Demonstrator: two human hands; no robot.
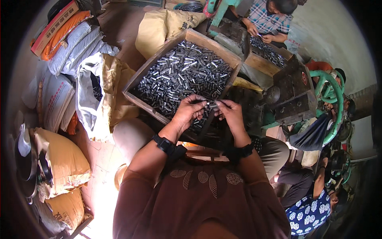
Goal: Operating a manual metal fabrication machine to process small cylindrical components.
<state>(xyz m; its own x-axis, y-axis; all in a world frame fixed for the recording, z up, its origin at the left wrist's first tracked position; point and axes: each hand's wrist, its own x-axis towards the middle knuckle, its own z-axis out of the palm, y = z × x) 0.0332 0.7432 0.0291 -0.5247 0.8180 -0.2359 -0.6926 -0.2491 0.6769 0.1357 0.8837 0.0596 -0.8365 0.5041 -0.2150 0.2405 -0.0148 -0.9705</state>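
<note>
A large wooden box [144, 104] in front of me is heaped with short dark-grey and shiny metal cylinders [185, 69], probably tubes or sleeves. Over its near right corner my two hands are close together. My left hand [188, 112] is closed, with thumb and forefinger pinching a small metal piece [207, 103]. Right beside it my right hand [231, 113] is closed too, and its fingertips hold a short metal cylinder [214, 106]. Whether the two pieces touch or fit into each other is too small to tell. Both wrists wear black bands.
Dark metal machinery [292, 97] with a green handwheel [334, 107] stands at right. Stacked sacks [75, 51] and an open white sack [87, 99] line the left. A co-worker [266, 20] handles parts at a smaller wooden box [260, 63]; another person [310, 211] sits lower right.
</note>
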